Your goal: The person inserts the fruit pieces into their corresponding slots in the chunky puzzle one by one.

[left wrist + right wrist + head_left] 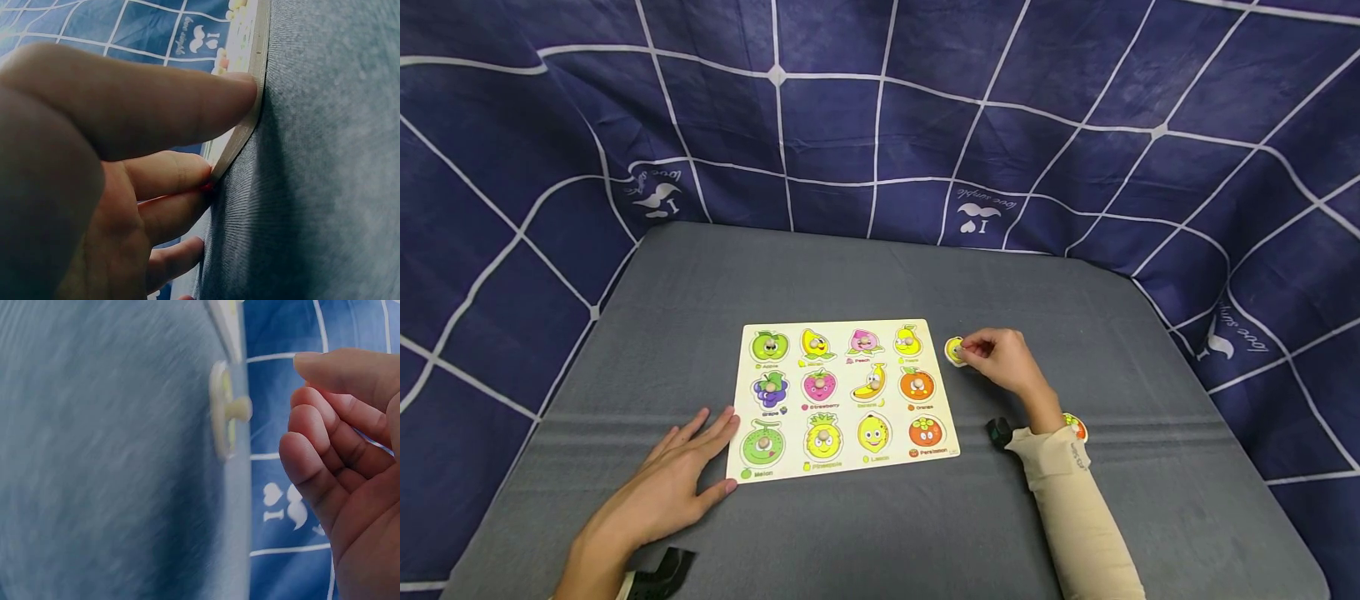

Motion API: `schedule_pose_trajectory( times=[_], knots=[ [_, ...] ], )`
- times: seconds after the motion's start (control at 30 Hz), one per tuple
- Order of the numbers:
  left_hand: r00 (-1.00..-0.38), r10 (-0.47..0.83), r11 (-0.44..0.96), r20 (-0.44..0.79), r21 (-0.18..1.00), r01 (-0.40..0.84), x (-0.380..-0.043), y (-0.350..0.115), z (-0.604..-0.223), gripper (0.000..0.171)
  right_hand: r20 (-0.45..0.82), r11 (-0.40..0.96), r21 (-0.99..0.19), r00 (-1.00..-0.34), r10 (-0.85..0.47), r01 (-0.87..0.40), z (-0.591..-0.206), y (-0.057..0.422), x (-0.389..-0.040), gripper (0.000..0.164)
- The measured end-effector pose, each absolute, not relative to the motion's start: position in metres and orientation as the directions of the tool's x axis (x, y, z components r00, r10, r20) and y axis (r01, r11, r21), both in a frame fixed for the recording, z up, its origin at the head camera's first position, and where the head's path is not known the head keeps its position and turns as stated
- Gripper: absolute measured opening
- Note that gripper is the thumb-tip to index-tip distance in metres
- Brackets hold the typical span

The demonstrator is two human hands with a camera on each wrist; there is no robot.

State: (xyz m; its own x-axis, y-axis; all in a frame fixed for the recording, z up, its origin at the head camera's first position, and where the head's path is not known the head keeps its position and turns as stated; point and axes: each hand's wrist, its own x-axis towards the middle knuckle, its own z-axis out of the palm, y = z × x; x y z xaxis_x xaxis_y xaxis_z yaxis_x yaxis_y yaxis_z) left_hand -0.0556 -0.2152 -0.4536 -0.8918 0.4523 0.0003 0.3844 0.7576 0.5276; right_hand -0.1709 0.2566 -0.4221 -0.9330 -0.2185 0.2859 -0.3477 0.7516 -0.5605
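Observation:
A pale wooden fruit puzzle board [842,407] lies flat, with knobbed pieces on most of its fruits. The lemon [874,433] and persimmon [926,432] pictures show no knobs. My left hand [666,479] rests at the board's left edge; its fingertips and thumb [187,106] touch the rim. Right of the board lies a loose yellow piece [953,353], whose knob [240,409] stands out in the right wrist view. My right hand [1003,362] is beside that piece, fingers loosely bent, with a gap between fingertips and knob. It holds nothing.
A loose red-orange piece [1077,427] lies partly hidden behind the right wrist. Grey cloth [865,279] covers the table. Dark blue curtains [827,125] with white lines stand around its back and sides.

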Motion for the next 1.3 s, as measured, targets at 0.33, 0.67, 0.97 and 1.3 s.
schedule_pose_trajectory(
  times=[0.33,0.67,0.97,1.3],
  knots=[
    [-0.893,0.451,0.757,-0.004,0.531,0.380,-0.056,-0.215,-0.452,0.079,0.229,0.779,-0.551,-0.951,-0.206,-0.301,-0.430,0.269,-0.181,0.006],
    [-0.893,0.451,0.761,0.005,0.521,0.387,-0.055,-0.215,-0.454,0.078,0.094,0.803,-0.544,-0.969,-0.230,-0.243,-0.429,0.270,-0.191,0.009],
    [-0.895,0.447,0.756,-0.003,0.535,0.376,-0.054,-0.215,-0.452,0.078,0.076,0.811,-0.538,-0.971,-0.226,-0.231,-0.430,0.268,-0.196,0.009],
    [-0.893,0.449,0.755,0.014,0.529,0.388,-0.054,-0.215,-0.452,0.077,0.076,0.816,-0.524,-0.968,-0.240,-0.244,-0.429,0.267,-0.196,0.008]
  ],
)
